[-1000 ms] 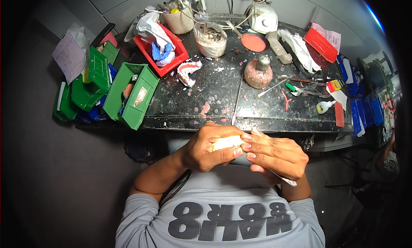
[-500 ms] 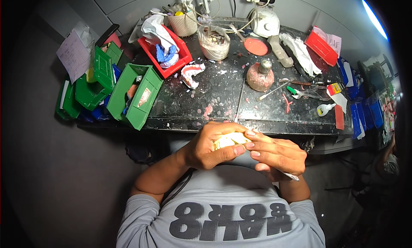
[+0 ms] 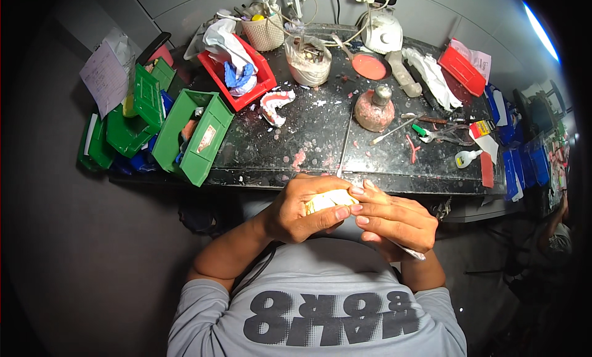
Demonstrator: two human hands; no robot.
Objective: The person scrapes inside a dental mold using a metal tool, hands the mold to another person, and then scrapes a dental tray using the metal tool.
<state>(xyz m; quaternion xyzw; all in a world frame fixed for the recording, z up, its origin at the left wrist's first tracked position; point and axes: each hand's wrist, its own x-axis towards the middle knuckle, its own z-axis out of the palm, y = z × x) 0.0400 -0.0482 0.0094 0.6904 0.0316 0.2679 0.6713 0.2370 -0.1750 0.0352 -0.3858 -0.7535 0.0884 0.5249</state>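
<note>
My left hand (image 3: pixel 295 212) is wrapped round a pale yellow plaster dental cast (image 3: pixel 332 201), held in front of my chest by the bench's near edge. Fingers and glare cover much of the cast. My right hand (image 3: pixel 401 223) grips a slim tool, whose handle end (image 3: pixel 413 253) juts out below the palm; its working tip is hidden. The right fingertips touch the cast and the left thumb. Just beyond my hands a thin metal instrument (image 3: pixel 344 148) lies on the bench.
The dark bench (image 3: pixel 259 156) bears a green bin (image 3: pixel 213 135), a red bin (image 3: pixel 266 79), a denture model with pink gums (image 3: pixel 275 106), a spirit burner (image 3: pixel 374 113), a dish of pink wax (image 3: pixel 370 66), pliers (image 3: pixel 447 135) and a white dropper bottle (image 3: pixel 467 158).
Both hands keep hold of the cast and the tool. The right hand and the tool's handle end have shifted slightly left; the right fingers have moved a little over the cast.
</note>
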